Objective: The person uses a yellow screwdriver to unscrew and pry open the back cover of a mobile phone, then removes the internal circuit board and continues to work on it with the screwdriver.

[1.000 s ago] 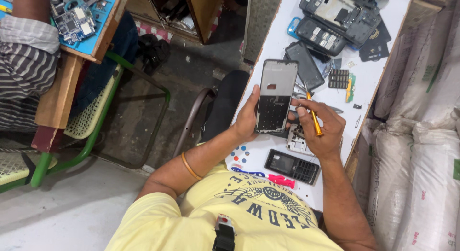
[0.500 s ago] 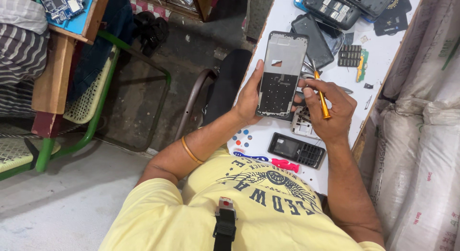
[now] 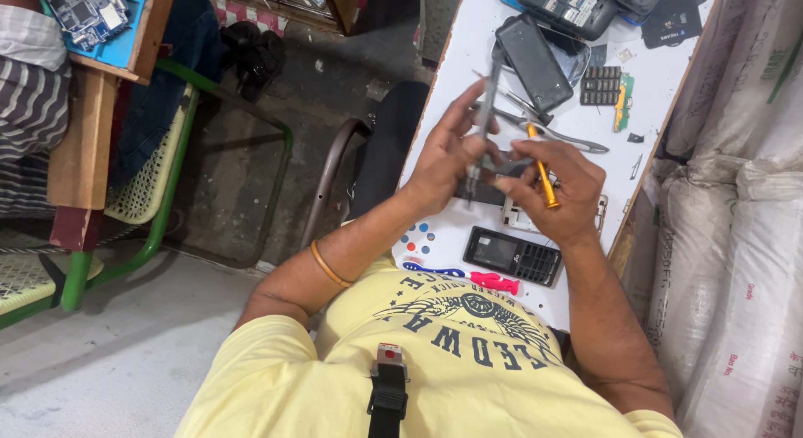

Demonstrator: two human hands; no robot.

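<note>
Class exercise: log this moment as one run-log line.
left hand: grips thin phone panel, edge-on | right hand: holds yellow screwdriver | white bench: keypad phone, tweezers

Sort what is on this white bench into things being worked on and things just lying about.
In hand:
- thin grey phone panel, seen edge-on, pinched by the left hand
- yellow-handled screwdriver in the right hand

Lying about:
- black keypad phone
- dark slab phone
- metal tweezers
- black key mat
- white bench
</note>
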